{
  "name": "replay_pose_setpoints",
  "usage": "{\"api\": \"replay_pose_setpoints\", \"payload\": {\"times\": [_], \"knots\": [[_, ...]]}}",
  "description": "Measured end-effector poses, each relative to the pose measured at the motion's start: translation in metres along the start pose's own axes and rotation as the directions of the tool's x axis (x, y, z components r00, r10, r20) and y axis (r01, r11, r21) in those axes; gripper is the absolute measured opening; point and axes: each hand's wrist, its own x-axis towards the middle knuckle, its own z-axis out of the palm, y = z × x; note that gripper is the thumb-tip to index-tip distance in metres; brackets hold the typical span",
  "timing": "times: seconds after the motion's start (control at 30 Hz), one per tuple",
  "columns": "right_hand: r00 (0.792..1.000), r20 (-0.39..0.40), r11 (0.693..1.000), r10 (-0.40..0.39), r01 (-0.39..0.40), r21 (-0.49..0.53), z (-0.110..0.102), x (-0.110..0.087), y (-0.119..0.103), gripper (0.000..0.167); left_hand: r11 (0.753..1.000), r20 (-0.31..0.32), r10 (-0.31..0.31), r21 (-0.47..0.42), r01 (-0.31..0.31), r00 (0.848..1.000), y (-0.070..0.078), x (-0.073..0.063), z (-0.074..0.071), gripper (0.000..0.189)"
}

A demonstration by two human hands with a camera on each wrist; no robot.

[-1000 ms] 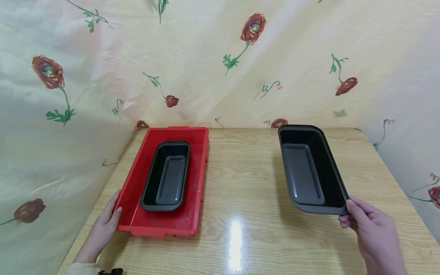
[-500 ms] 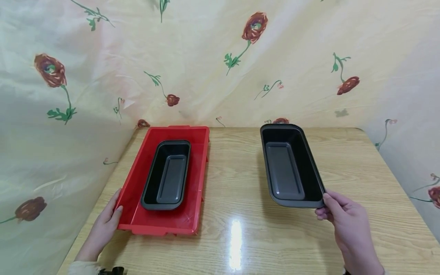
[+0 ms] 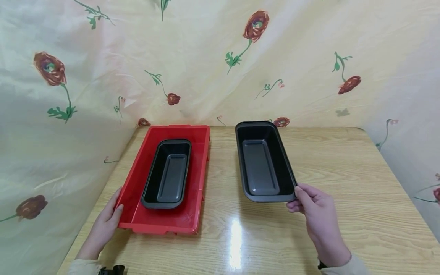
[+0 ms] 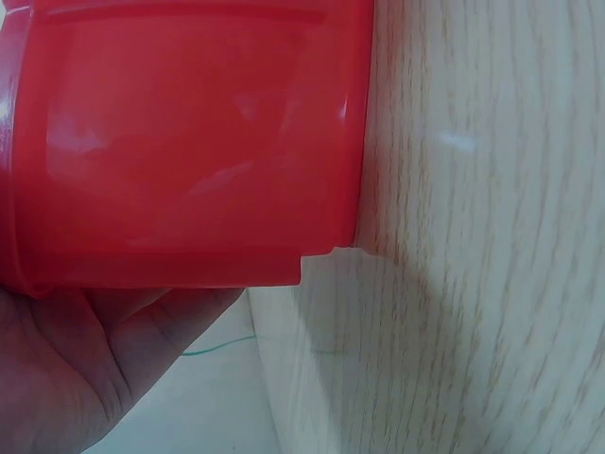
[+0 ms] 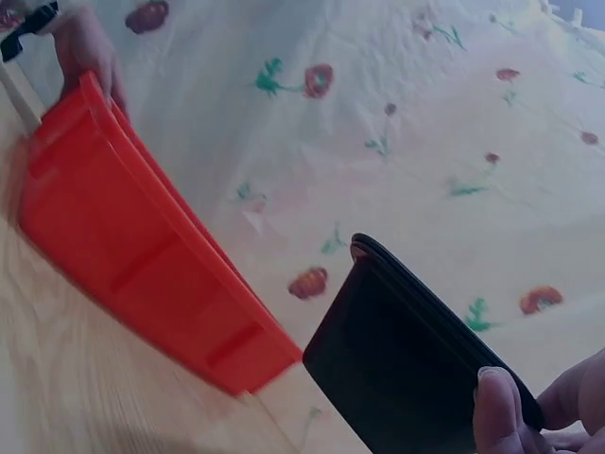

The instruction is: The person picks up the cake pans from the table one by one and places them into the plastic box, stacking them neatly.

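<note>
A black loaf pan hangs in the air right of the red plastic bin. My right hand pinches its near right corner, thumb on top of the rim and fingers beneath. In the right wrist view the fingers hold the pan's edge, its dark outer side showing. Inside the bin lies a second black loaf pan, lengthwise. My left hand grips the bin's left rim near the front corner, thumb over the edge. From the left wrist, the bin's front wall hides most of those fingers.
The bin stands on the left of a light wooden table. A flower-printed cloth hangs behind and along both sides of the table. A glare spot lies on the wood at the front middle.
My right hand has carried the loaf pan leftward across the table, closer to the bin. My left hand, the bin and the pan inside it have stayed in place.
</note>
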Motion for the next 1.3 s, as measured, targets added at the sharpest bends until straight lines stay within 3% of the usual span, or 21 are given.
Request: {"api": "replay_pose_setpoints", "payload": {"times": [0.17,0.47,1.3], "knots": [[1.0,0.017,1.0,-0.006,0.006,-0.016,0.021,0.0,0.001,0.015,1.0,-0.003,0.007,-0.004,-0.007,1.0,0.001,0.0,0.0,0.058],[0.998,0.051,0.998,0.021,-0.018,-0.06,0.056,-0.002,0.007,0.019,1.0,-0.006,0.012,-0.003,-0.012,1.0,0.0,-0.001,0.0,0.057],[0.986,0.163,0.999,0.034,-0.031,-0.015,0.117,-0.01,0.02,0.02,1.0,-0.009,0.002,-0.004,-0.002,1.0,0.0,0.0,0.0,0.057]]}}
